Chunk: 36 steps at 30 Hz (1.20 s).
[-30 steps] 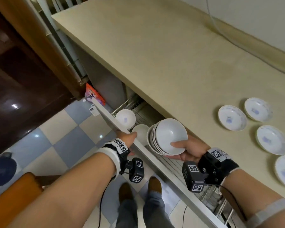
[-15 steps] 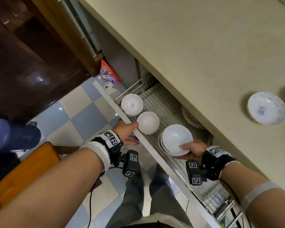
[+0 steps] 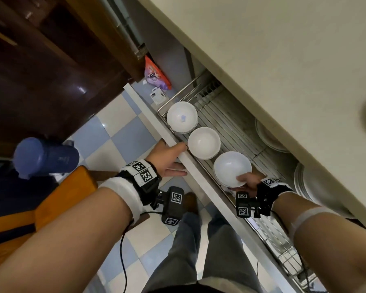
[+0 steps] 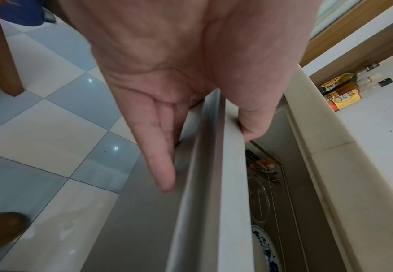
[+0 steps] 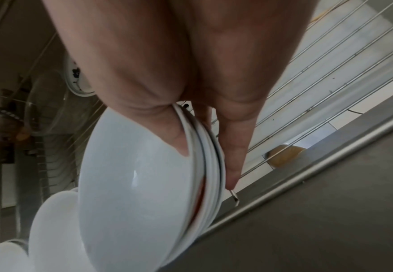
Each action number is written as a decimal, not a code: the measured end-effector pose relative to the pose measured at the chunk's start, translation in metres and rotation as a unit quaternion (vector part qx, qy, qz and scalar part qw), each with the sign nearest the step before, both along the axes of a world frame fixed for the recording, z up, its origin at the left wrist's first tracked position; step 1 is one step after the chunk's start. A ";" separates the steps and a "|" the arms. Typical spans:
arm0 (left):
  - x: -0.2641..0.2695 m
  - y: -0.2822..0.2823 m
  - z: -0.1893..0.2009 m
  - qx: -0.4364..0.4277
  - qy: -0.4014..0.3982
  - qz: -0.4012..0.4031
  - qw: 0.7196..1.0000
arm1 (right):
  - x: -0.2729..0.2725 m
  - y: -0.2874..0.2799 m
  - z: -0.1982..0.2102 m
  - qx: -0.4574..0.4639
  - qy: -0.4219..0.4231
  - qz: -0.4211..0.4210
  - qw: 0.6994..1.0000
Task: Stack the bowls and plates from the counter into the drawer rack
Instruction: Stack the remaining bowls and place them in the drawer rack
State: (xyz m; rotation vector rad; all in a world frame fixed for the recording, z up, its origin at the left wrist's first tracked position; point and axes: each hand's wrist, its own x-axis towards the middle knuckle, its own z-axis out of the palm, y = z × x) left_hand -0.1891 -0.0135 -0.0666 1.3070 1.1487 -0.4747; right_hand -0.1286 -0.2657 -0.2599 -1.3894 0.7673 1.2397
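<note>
Along the front rail of the drawer rack (image 3: 249,142), the right hand (image 3: 248,182) is grasping a tilted bowl stack (image 3: 232,169) beside two racked bowls; the left hand (image 3: 167,159) is gripping the drawer front (image 3: 199,166).

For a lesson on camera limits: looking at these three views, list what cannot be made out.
- How many bowls the right hand grips: rims overlap, blurred.
- Plates in the rack: head view, counter hides most.
- Left hand fingertips: hidden behind the drawer front.
</note>
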 end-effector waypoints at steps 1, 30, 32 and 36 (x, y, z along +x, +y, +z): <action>0.000 0.000 0.000 0.001 0.001 0.003 1.000 | -0.001 0.003 0.009 0.001 0.007 -0.005 1.000; -0.001 -0.004 0.004 0.011 0.014 0.012 1.000 | 0.003 -0.001 0.044 -0.096 -0.025 0.110 0.989; -0.001 -0.004 0.004 0.012 0.014 0.012 1.000 | 0.004 0.000 0.050 -0.103 -0.032 0.128 0.986; -0.002 -0.005 0.003 0.014 0.014 0.014 1.000 | 0.006 -0.002 0.054 -0.120 -0.060 0.163 0.977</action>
